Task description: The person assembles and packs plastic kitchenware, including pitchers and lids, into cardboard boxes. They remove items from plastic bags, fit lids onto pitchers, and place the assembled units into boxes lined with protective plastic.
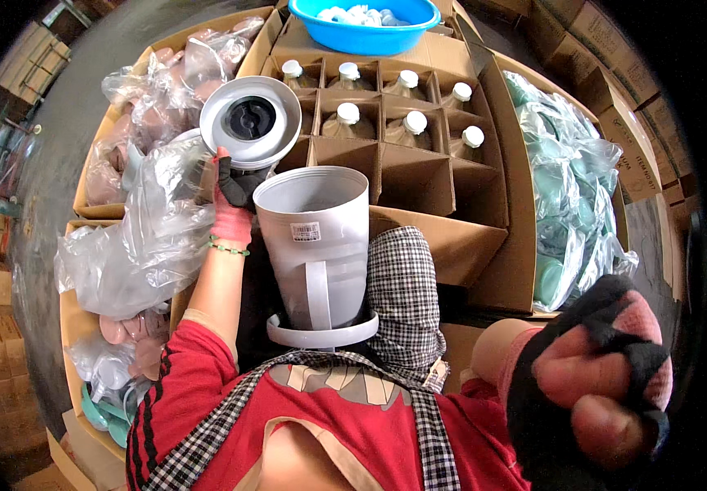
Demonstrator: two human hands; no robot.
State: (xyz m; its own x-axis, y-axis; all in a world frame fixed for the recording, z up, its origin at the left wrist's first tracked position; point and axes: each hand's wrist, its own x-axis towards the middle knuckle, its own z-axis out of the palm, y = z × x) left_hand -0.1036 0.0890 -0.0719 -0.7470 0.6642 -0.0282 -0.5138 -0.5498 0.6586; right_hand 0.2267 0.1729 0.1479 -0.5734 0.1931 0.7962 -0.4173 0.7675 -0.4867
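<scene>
My left hand [237, 192], in a pink and black glove, is closed on the lower edge of a round pale grey lid [286, 123] with a black centre. Just right of that hand, a tall pale grey jug [312, 245] stands upright in front of my body. Its top is open, its handle faces me, and it bears a white sticker. A curved white rim [325, 334] shows around the jug's base. Close to the camera at lower right, my right hand [595, 376] is raised with curled fingers, away from the jug. Whatever it may hold is hidden.
Ahead is a divided carton [415, 221] with several white-capped clear containers. A blue basin [361, 31] of small white parts sits behind it. Cartons hold pink bagged pieces [157, 114] at left and green ones [558, 172] at right. Clear plastic bags [136, 245] lie by my left arm.
</scene>
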